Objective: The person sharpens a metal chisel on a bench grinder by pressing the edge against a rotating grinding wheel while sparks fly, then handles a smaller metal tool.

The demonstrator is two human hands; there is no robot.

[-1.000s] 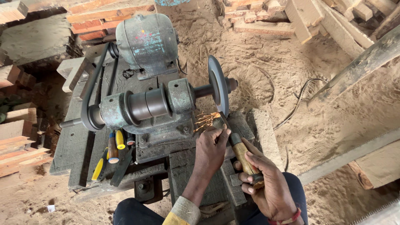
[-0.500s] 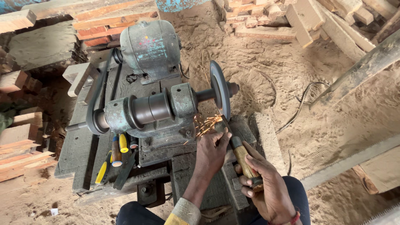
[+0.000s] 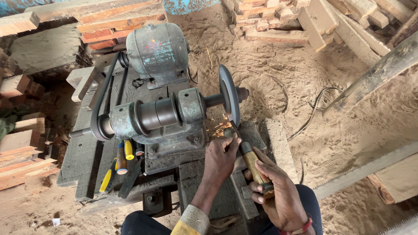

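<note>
Sawdust floor, belt-driven grinding wheel (image 3: 229, 101) — sparks flying.
Left hand (image 3: 221, 157) pinching chisel (image 3: 246, 150) blade, right hand (image 3: 278, 191) gripping handle — best kept steady, pressed lightly.

No packages, labels, signs, screens.

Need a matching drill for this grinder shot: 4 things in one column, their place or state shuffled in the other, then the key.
Things
1. grinding wheel
2. left hand
3. right hand
4. yellow-handled tools

Place or state
A. grips the chisel's wooden handle
B. lying on the bench below the belt pulley
C. throwing sparks at its lower edge
D. fingers steady the blade near the wheel

Pairs: 1-C, 2-D, 3-A, 4-B
</note>
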